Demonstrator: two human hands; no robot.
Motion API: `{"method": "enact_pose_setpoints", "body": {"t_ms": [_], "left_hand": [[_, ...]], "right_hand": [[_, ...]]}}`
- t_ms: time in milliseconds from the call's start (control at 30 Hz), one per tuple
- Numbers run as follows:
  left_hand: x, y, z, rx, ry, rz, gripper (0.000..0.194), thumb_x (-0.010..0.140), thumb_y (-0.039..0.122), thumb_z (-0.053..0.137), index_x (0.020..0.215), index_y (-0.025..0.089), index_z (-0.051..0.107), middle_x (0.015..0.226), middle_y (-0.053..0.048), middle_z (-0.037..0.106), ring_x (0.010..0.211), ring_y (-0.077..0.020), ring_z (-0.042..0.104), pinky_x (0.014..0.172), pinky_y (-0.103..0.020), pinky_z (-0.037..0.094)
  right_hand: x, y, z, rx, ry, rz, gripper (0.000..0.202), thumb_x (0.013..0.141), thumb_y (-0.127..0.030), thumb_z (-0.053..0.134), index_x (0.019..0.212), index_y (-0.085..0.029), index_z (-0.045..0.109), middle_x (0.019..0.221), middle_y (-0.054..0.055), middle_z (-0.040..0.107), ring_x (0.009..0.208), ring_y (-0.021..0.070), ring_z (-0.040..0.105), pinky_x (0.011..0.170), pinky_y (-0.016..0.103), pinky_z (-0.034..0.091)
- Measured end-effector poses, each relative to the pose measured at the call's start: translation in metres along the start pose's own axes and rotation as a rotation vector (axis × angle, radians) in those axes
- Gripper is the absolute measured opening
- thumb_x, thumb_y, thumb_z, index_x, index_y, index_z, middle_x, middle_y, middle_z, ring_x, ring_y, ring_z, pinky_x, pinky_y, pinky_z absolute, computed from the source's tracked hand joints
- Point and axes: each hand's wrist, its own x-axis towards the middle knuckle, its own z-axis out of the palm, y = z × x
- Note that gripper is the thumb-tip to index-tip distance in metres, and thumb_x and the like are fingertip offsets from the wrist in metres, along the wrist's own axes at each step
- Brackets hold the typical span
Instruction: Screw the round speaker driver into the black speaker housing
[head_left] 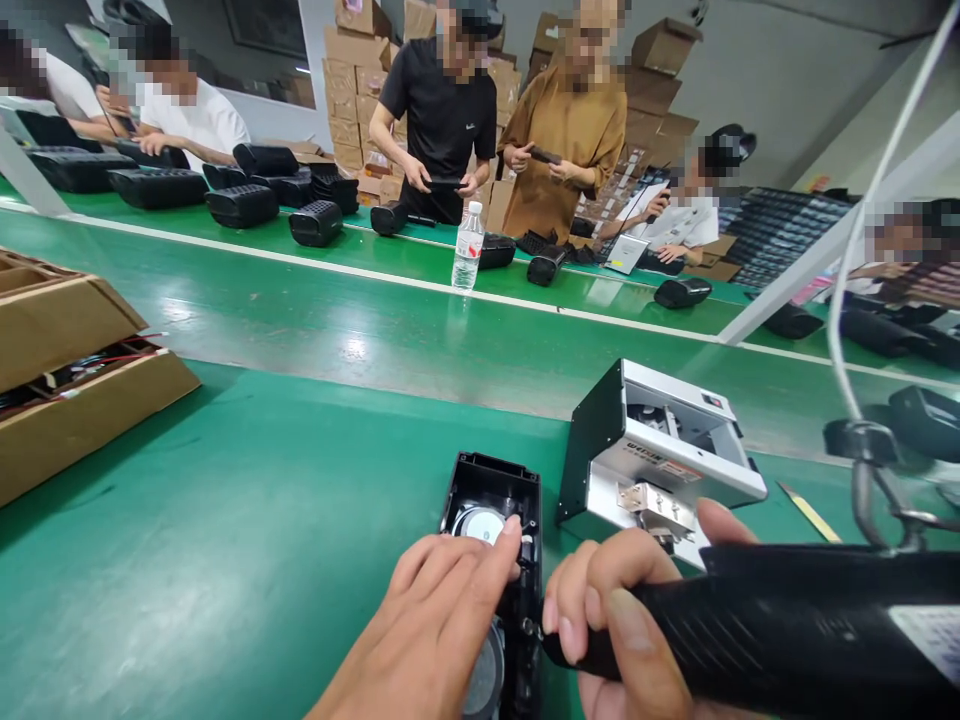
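Note:
A black speaker housing (526, 590) lies open side up on the green mat, with two round speaker drivers inside. The upper driver (480, 524) is partly covered by my fingers, the lower driver (487, 670) is partly behind my hand. My left hand (442, 610) lies across the housing and grips it, thumb along its right inner side. My right hand (630, 620) is wrapped round a black electric screwdriver (780, 625), held nearly level. The tool's front end points left and meets the housing's right edge near a small screw; whether it touches the screw I cannot tell.
A silver and black screw feeder machine (660, 450) stands behind the screwdriver, a yellow-handled blade (810, 512) to its right. A white cord (877, 220) hangs to a metal hook. Cardboard trays (90, 400) are at left. Beyond, a water bottle (467, 250), black housings and several people.

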Motion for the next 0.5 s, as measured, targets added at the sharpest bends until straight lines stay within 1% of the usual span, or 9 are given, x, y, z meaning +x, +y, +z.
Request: {"method": "enact_pose_setpoints", "body": {"t_ms": [67,133,200,267,300,367,400,467,500], "left_hand": [[-0.002,-0.004,0.005,0.022,0.029,0.015,0.097,0.108,0.051,0.067,0.176,0.032,0.002,0.140,-0.013,0.070,0.127,-0.0312,0.066,0.116,-0.045,0.043],[-0.003,-0.009,0.011,0.040,0.060,0.032,0.096,0.107,0.045,0.069,0.177,0.029,0.005,0.139,-0.013,0.071,0.125,-0.0312,0.067,0.117,-0.045,0.042],[-0.004,-0.011,0.014,0.052,0.056,0.035,0.090,0.109,0.048,0.064,0.177,0.028,0.008,0.139,-0.012,0.070,0.127,-0.0304,0.066,0.118,-0.044,0.040],[-0.004,-0.010,0.015,0.061,0.066,0.050,0.082,0.113,0.052,0.054,0.176,0.027,0.009,0.138,-0.012,0.071,0.128,-0.0290,0.066,0.119,-0.042,0.040],[-0.004,-0.009,0.015,0.065,0.076,0.056,0.078,0.114,0.055,0.049,0.176,0.026,0.010,0.137,-0.012,0.071,0.129,-0.0283,0.066,0.119,-0.042,0.041],[-0.003,-0.007,0.014,0.078,0.102,0.057,0.076,0.115,0.059,0.044,0.176,0.026,0.013,0.136,-0.012,0.071,0.128,-0.0275,0.066,0.118,-0.042,0.043],[-0.003,-0.006,0.013,0.090,0.107,0.049,0.075,0.115,0.057,0.045,0.176,0.026,0.014,0.136,-0.011,0.071,0.128,-0.0272,0.066,0.118,-0.042,0.045],[-0.002,-0.006,0.011,0.122,0.087,0.025,0.074,0.115,0.047,0.050,0.176,0.027,0.012,0.137,-0.010,0.071,0.129,-0.0269,0.067,0.118,-0.041,0.048],[-0.002,-0.006,0.011,0.142,0.065,0.014,0.076,0.114,0.041,0.052,0.176,0.028,0.010,0.138,-0.009,0.071,0.130,-0.0271,0.067,0.118,-0.041,0.050]], "right_hand": [[0.002,0.004,-0.003,-0.003,-0.065,-0.063,0.059,0.107,-0.022,0.063,0.158,-0.037,0.037,0.072,-0.008,0.054,0.053,0.0136,0.050,0.054,0.029,0.046],[0.002,0.006,-0.005,0.010,-0.100,-0.097,0.059,0.107,-0.019,0.061,0.159,-0.035,0.037,0.072,-0.008,0.056,0.052,0.0135,0.052,0.053,0.029,0.048],[0.001,0.006,-0.003,0.031,-0.064,-0.051,0.059,0.106,-0.020,0.063,0.157,-0.035,0.038,0.072,-0.008,0.056,0.054,0.0135,0.051,0.055,0.030,0.047],[-0.002,0.006,0.000,0.047,-0.005,0.023,0.052,0.105,-0.022,0.067,0.150,-0.035,0.044,0.073,-0.007,0.055,0.058,0.0136,0.050,0.059,0.030,0.045],[-0.003,0.007,0.001,0.059,-0.019,0.036,0.047,0.105,-0.023,0.067,0.146,-0.035,0.046,0.074,-0.007,0.054,0.058,0.0133,0.050,0.060,0.030,0.044],[-0.004,0.011,-0.001,0.060,-0.088,-0.014,0.040,0.107,-0.024,0.066,0.141,-0.033,0.048,0.075,-0.007,0.054,0.059,0.0132,0.050,0.059,0.029,0.044],[-0.004,0.014,-0.003,0.050,-0.124,-0.055,0.038,0.108,-0.024,0.064,0.140,-0.033,0.048,0.076,-0.006,0.054,0.060,0.0133,0.051,0.059,0.028,0.044],[-0.005,0.021,-0.007,0.013,-0.176,-0.117,0.039,0.108,-0.023,0.062,0.143,-0.032,0.046,0.078,-0.005,0.056,0.061,0.0138,0.052,0.059,0.028,0.045],[-0.005,0.024,-0.009,-0.009,-0.182,-0.126,0.040,0.108,-0.023,0.062,0.143,-0.033,0.046,0.080,-0.004,0.056,0.061,0.0141,0.052,0.058,0.029,0.045]]}}
